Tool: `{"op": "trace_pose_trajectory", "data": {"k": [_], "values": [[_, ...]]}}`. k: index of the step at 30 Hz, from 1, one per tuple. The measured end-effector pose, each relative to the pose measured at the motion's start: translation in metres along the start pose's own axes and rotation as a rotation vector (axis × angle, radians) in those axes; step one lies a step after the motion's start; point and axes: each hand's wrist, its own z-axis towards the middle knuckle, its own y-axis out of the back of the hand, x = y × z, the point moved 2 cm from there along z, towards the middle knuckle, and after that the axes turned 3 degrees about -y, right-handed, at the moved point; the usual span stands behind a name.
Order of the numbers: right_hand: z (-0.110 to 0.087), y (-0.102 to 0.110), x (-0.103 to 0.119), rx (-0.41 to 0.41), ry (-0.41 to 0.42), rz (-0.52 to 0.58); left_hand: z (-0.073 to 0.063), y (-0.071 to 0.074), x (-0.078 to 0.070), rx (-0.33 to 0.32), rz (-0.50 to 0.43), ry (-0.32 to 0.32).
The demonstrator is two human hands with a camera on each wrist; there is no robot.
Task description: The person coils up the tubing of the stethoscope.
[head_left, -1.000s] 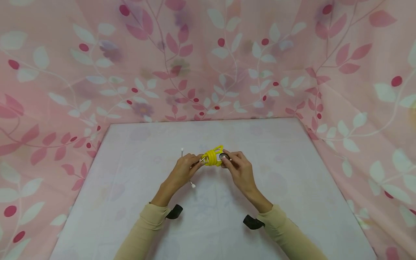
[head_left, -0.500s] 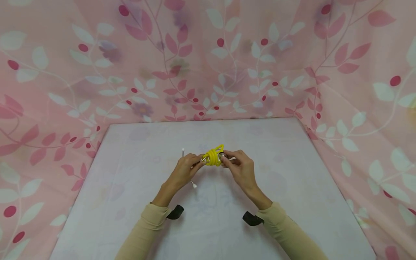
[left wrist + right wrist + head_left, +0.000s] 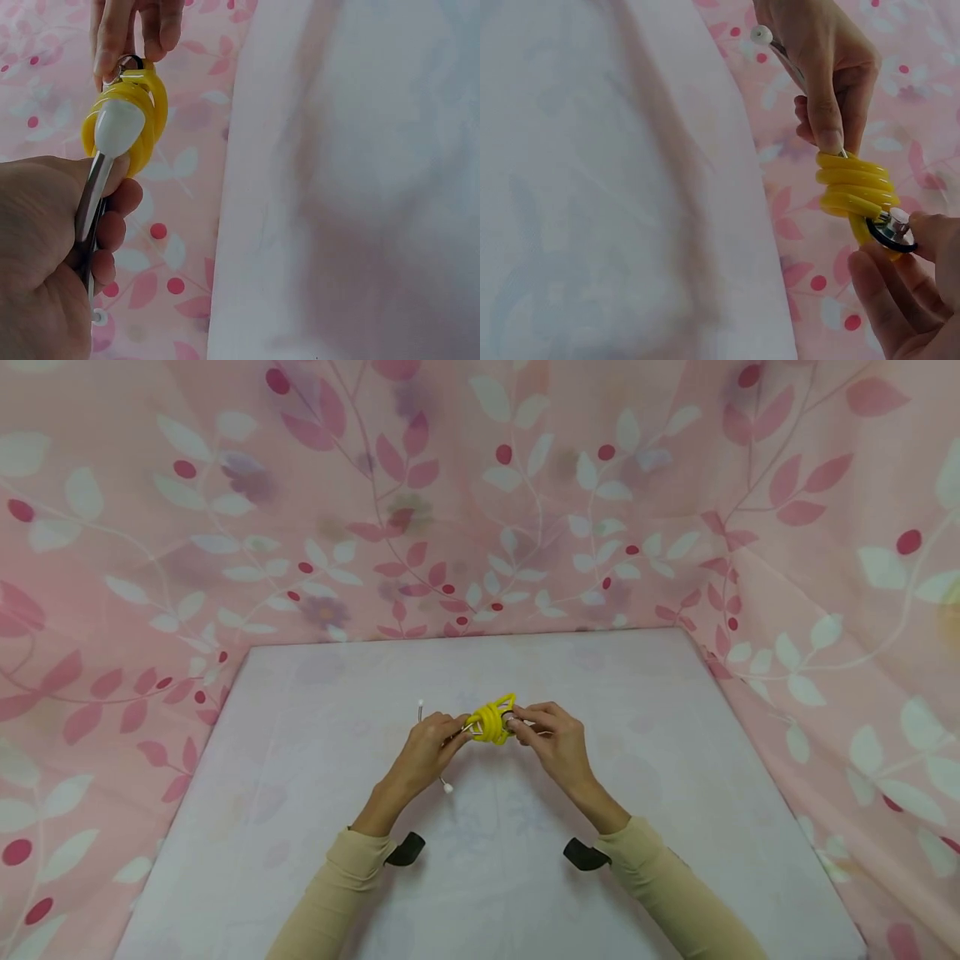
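Observation:
A stethoscope with yellow tubing point(image 3: 491, 722) is held up between both hands over the table. Its tubing is wound in several tight coils around itself, as the right wrist view shows. My left hand point(image 3: 429, 750) grips the metal ear tubes point(image 3: 91, 196) at the left end of the bundle. White eartips point(image 3: 762, 34) stick out on either side of that hand. At the other end, my right hand point(image 3: 553, 745) pinches the round metal chest piece point(image 3: 892, 229) with its dark rim, thumb on one side and fingers on the other. The chest piece lies against the coils.
A white cloth-covered table point(image 3: 637, 877) lies beneath the hands. Pink leaf-patterned fabric point(image 3: 480, 502) hangs behind it and at both sides. Black wrist-worn devices point(image 3: 405, 849) sit at both sleeve cuffs.
My right hand has pushed the chest piece slightly left, closer to the coils, and its fingers now cover more of it. The left hand stays nearly still on the ear tubes.

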Motion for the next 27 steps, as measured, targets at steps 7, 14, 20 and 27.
{"op": "trace_pose_trajectory", "data": {"k": [7,14,20,27], "values": [[0.008,0.004,-0.024,0.183,-0.157,0.007,-0.002,0.001,-0.001,-0.004,0.010,-0.013],[0.021,0.017,-0.044,0.360,-0.521,0.161,0.000,0.000,0.000,-0.007,0.056,-0.079],[0.025,0.024,-0.051,0.523,-0.661,0.227,0.000,-0.002,0.000,0.021,0.056,-0.109],[0.027,0.025,-0.057,0.599,-0.771,0.291,-0.004,-0.007,0.003,0.041,0.023,-0.100]]}}
